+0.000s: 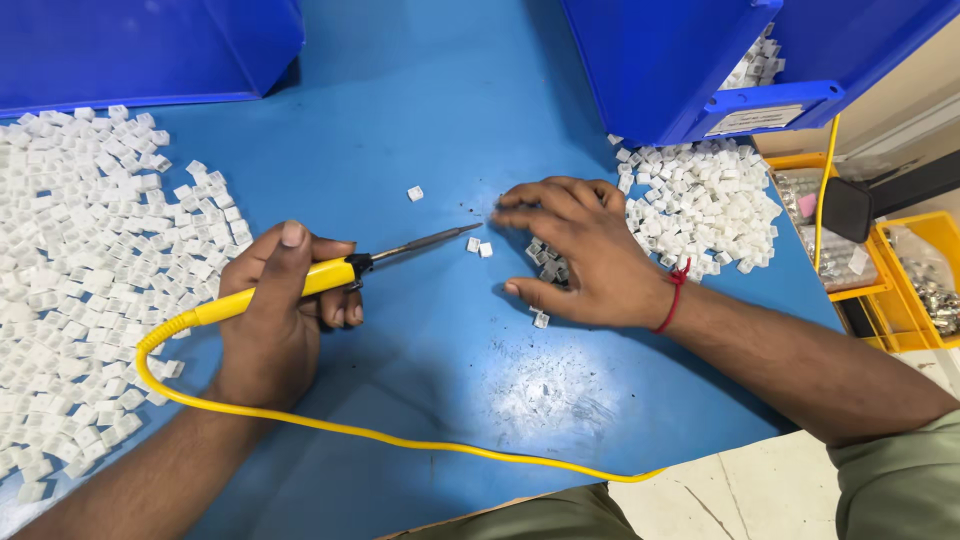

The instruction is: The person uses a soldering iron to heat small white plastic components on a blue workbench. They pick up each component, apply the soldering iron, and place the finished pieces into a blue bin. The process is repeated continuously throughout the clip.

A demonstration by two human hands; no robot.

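Table: blue top, fills most of my view; scuffed whitish patch nr the front edge, centre.
Bins: blue bin at back-left corner; 2nd blue bin at back-right, tilted, white pcs showing inside.
Left pile: big spread of small white square pcs along the table's left edge, back to front.
Right pile: smaller heap of same white pcs by the right edge, just below the 2nd bin.
Yellow trays: off the table's right edge, small metal bits inside I think, too small to tell.
Left hand: I see it wrapped shut round the soldering iron, yellow handle, thumb on top; metal tip points right twd table centre, tip looks clear of the pcs.
Cord: yellow, loops from the handle along the front edge.
Right hand: palm down, fingers spread flat over a few grey-white pcs, centre-right; red thread at wrist. Touching, not gripping as far as I can tell.
Loose pcs: two just past the tip; one alone further back.
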